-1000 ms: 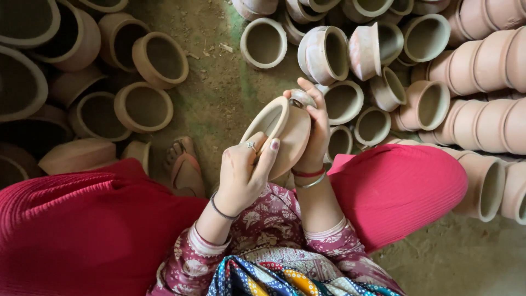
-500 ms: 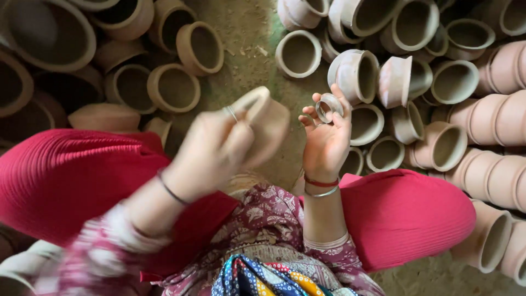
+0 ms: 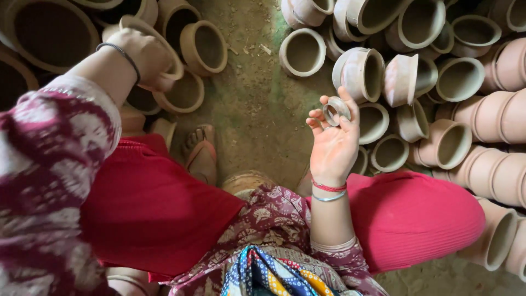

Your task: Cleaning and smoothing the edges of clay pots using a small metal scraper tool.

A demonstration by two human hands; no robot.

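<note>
My left hand (image 3: 143, 55) is stretched out to the upper left and grips a shallow clay bowl (image 3: 164, 46) by its rim, over the pile of clay pots there. My right hand (image 3: 333, 143) is raised palm up in the middle of the view, its fingertips pinching a small grey ring (image 3: 335, 111). Red and silver bangles sit on that wrist. Both hands are far apart, over my red-clad knees.
Heaps of unfired clay pots lie on both sides: wide bowls (image 3: 203, 46) at the upper left, smaller cups (image 3: 361, 74) and stacked pots (image 3: 493, 170) at the right. A strip of bare dirt floor (image 3: 257, 104) runs between them. My sandalled foot (image 3: 200, 153) rests on it.
My left hand has carried the clay bowl away from the right hand, out to the upper left over the pot pile. My right hand stays raised with the ring.
</note>
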